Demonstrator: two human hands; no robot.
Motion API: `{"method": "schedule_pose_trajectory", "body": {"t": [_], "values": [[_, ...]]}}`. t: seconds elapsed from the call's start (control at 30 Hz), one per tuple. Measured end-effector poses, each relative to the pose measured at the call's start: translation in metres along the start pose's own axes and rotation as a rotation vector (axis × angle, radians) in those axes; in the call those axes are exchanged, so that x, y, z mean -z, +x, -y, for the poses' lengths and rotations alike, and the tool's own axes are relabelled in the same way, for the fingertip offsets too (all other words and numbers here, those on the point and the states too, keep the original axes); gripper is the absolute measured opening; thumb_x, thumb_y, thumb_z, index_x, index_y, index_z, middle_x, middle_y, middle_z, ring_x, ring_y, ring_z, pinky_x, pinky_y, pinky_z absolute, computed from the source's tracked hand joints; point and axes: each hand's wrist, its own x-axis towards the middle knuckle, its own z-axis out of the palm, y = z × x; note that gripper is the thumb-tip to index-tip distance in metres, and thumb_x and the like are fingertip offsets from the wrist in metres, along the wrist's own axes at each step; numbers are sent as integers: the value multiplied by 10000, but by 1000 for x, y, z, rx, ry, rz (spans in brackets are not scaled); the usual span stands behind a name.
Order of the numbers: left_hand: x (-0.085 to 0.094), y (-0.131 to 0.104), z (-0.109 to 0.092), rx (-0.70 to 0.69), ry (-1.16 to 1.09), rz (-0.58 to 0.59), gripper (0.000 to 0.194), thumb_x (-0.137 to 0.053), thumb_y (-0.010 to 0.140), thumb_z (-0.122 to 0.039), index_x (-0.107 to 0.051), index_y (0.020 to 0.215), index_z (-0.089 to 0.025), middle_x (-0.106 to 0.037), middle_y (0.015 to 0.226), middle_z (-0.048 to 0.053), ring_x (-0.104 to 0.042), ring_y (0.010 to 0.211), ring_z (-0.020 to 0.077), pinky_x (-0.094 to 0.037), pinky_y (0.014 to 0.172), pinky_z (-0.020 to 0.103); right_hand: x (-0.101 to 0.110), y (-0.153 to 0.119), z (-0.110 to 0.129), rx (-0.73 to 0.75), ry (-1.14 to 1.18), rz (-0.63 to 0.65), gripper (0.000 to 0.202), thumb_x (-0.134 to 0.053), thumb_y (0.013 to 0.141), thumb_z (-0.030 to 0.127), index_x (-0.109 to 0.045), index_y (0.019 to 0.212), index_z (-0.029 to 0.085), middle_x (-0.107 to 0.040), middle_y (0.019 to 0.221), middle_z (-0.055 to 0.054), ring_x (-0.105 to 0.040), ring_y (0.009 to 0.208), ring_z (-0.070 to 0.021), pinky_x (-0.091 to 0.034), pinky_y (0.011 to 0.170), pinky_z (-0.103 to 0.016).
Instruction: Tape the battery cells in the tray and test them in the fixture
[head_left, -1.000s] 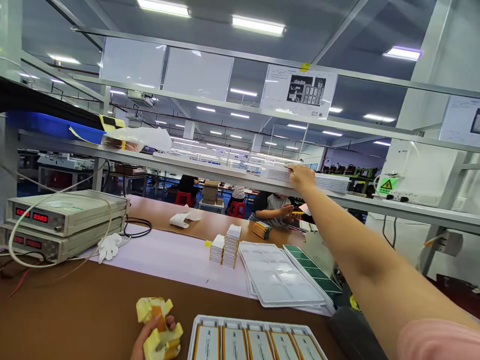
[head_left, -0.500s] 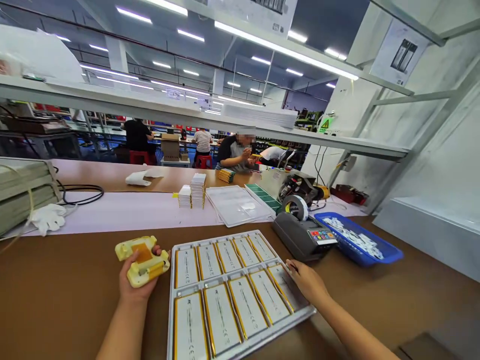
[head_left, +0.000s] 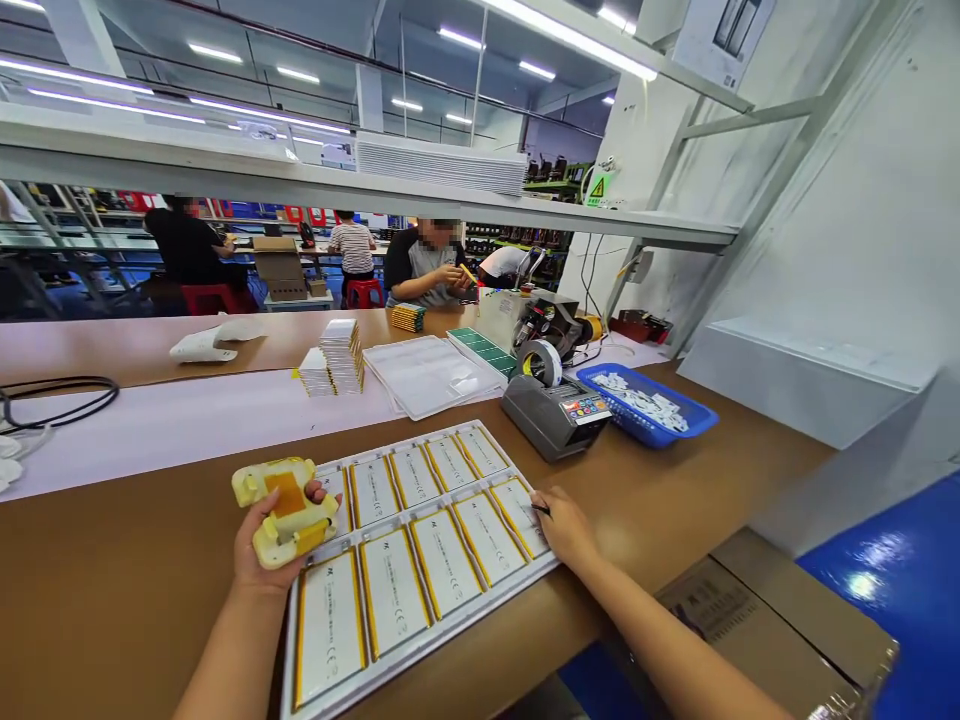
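Note:
My left hand (head_left: 259, 540) grips a pale yellow plastic jig (head_left: 286, 510) with orange tape on its middle and edge. The jig is above the left end of a white plastic tray (head_left: 420, 640), covering part of a battery there. Flat white pouch batteries (head_left: 399, 585) with gold edges lie in two rows in the tray. At the tray's right edge, my right hand (head_left: 568, 530) is closed, with a thin black tool (head_left: 541, 509) poking out from its fingers near the end battery (head_left: 519, 515). Most of that tool is hidden, so its kind is unclear.
Behind the tray stand a grey tape dispenser (head_left: 555, 415) and a blue basket (head_left: 675, 432) of small white pieces. Stacked batteries (head_left: 341, 360) and clear trays (head_left: 431, 375) sit farther back. A cardboard box (head_left: 780, 620) is lower right. A co-worker (head_left: 427, 265) sits across the bench.
The view has turned right, so the scene sits farther left, and the cardboard box shows more. My left hand with the jig now overlaps the tray. The end battery looked dark and glossy; now it looks white.

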Motion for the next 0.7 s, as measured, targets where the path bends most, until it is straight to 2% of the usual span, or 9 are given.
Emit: {"method": "schedule_pose_trajectory", "body": {"t": [0.1,0.2,0.27,0.33,0.53,0.7], "values": [[1,2,0,-8,63,-31,287,-507,644,-225,-579,913,-154,-591,769,89,-569,666,203,-491,737,462,15,15,-11,-24,56,-28,231,-365,795,319,-587,855,338,-616,874,14,-576,833,-192,-429,716,-290],[-2,1,-1,-17,86,-35,322,-499,653,-235,-575,955,-153,-585,754,84,-563,676,198,-498,735,439,45,46,-31,-126,47,-222,339,-281,819,262,-503,1074,259,-560,1055,-52,-509,989,-222,-394,810,-339],[-5,0,-2,-24,91,-28,326,-498,653,-230,-574,960,-150,-579,752,84,-562,680,196,-503,727,421,66,68,-44,-204,-8,-357,355,-266,827,271,-488,1094,201,-527,1055,-102,-502,969,-242,-394,788,-365],[-8,-1,-3,-28,95,-33,329,-505,642,-222,-573,956,-146,-573,756,85,-562,676,199,-509,712,416,81,83,-55,-244,-57,-420,351,-290,829,292,-488,1101,192,-509,1024,-111,-515,905,-239,-406,740,-360],[-11,1,-3,-20,107,-61,321,-524,628,-221,-571,939,-158,-562,759,82,-562,670,206,-510,708,429,90,91,-69,-237,-112,-387,381,-288,852,376,-481,1166,278,-474,1026,-77,-509,883,-212,-405,719,-326],[-9,5,-3,-5,134,-55,346,-532,614,-221,-568,953,-161,-562,764,85,-559,692,213,-516,696,422,95,92,-77,-217,17,-347,373,-312,846,369,-497,1157,276,-509,1036,-68,-497,918,-205,-392,772,-331]]}}
